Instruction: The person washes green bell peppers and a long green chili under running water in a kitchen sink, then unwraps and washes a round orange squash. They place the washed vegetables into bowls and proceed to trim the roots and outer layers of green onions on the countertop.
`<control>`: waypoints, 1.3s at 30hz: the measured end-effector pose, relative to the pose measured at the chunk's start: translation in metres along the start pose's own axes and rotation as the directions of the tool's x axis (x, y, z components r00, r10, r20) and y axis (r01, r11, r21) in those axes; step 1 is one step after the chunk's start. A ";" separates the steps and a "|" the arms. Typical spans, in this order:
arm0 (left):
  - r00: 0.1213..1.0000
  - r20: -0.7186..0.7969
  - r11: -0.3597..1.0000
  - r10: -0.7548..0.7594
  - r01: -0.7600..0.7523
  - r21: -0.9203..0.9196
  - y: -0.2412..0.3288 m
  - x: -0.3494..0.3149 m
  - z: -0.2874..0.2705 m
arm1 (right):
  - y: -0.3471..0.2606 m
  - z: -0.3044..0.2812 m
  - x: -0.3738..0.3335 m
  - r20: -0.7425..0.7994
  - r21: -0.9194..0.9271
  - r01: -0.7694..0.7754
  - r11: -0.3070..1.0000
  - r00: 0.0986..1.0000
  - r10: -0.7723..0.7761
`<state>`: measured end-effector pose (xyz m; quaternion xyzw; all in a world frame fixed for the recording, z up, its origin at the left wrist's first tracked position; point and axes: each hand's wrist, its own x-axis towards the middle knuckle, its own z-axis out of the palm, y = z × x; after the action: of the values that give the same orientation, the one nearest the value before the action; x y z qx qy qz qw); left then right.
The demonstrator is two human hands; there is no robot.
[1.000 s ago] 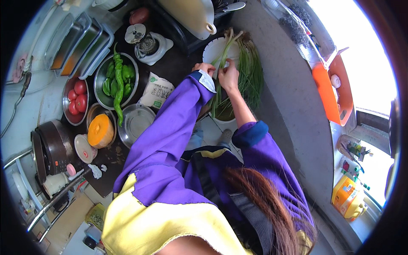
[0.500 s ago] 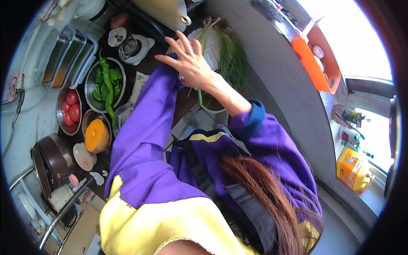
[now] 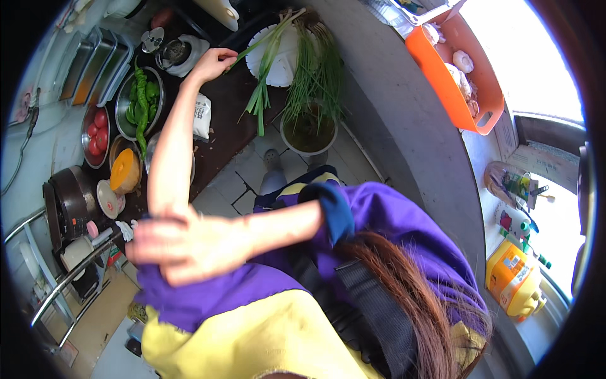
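My left arm reaches forward, bare from the elbow to the hand. Over the dark counter, my left hand has its fingers bent together, with a green onion leaf right at their tips; whether they hold it, I cannot make out. My right hand, partly blurred, lies across my left arm near the elbow. It is closed round the arm at the bunched purple sleeve. Long green onions lie over a white scalloped plate, their leaves hanging past the counter edge.
A bucket of murky water stands on the tiled floor. Along the left are green peppers in a steel bowl, tomatoes, a cut pumpkin and a rice cooker. An orange basket with garlic sits on the right ledge.
My right hand has moved from the left wrist back to the elbow, and the purple sleeve has gone up with it, baring the forearm. The plate and bucket show more fully.
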<state>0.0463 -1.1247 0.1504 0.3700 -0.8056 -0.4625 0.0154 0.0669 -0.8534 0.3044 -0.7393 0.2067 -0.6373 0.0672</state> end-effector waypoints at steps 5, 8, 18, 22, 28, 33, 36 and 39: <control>0.931 -0.363 0.862 -0.025 -0.163 -0.479 0.057 -0.084 -0.002 | -0.015 -0.059 -0.019 0.448 -0.027 -0.224 0.974 0.868 0.212; 0.773 -0.569 0.671 -0.280 -0.266 -0.692 0.073 -0.107 0.049 | 0.044 -0.149 -0.070 0.584 0.163 -0.645 0.747 0.674 0.454; 0.705 -0.639 0.947 -0.309 0.161 -0.279 0.091 0.072 0.175 | 0.248 -0.234 -0.226 -0.737 -0.118 -0.978 -0.171 -0.029 0.675; 0.756 -0.586 0.953 -0.292 0.282 -0.111 0.080 0.096 0.183 | 0.257 -0.226 -0.225 -0.713 -0.123 -0.960 -0.252 -0.091 0.696; 0.851 -0.363 0.877 -0.379 0.205 -0.434 0.051 0.106 0.165 | 0.249 -0.213 -0.196 -0.654 -0.217 -0.878 -0.427 -0.194 0.731; 0.881 -0.140 0.625 -0.451 0.201 -0.754 0.041 0.097 0.145 | 0.257 -0.214 -0.204 -0.642 -0.287 -0.894 -0.344 -0.087 0.761; 0.912 -0.082 0.544 -0.401 0.165 -0.823 0.044 0.092 0.139 | 0.261 -0.221 -0.213 -0.607 -0.191 -0.952 -0.240 -0.078 0.791; 0.952 -0.115 0.693 -0.284 0.121 -0.711 0.051 0.090 0.141 | 0.262 -0.228 -0.216 -0.491 0.034 -0.964 -0.264 -0.246 0.836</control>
<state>-0.1007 -1.0611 0.0799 0.4718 -0.5193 -0.6870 0.1892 -0.2341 -0.9692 0.0526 -0.1779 0.8244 -0.4039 0.3544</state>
